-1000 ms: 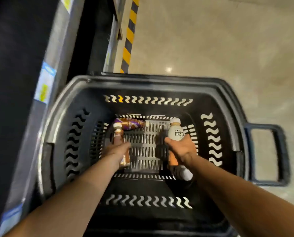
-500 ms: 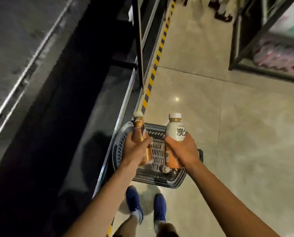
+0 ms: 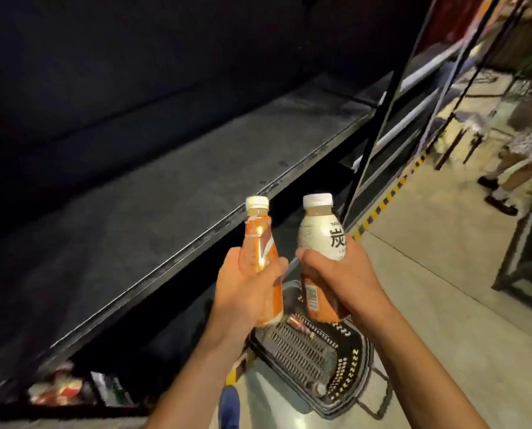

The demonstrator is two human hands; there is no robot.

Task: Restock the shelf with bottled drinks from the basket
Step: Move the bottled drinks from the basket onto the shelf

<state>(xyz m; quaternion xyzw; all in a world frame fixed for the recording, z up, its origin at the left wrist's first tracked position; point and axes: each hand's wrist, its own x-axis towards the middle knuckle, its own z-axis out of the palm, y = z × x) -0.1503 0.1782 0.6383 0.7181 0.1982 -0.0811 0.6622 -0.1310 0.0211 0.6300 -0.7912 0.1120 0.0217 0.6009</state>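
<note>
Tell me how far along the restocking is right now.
Done: two bottles are out of the basket. In hand: the left hand grips the orange bottle, the right hand the white-labelled bottle, both upright before the shelf. Left: neither is placed, no bottle shows on the shelf, and at least one loose bottle lies in the basket.

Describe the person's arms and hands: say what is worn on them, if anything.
Both are bare. The left hand and right hand wear no gloves, and no ring shows on the fingers in view. The left forearm and right forearm run uncovered to the bottom edge of the picture: no sleeve, watch, bracelet or marking shows on either.
</note>
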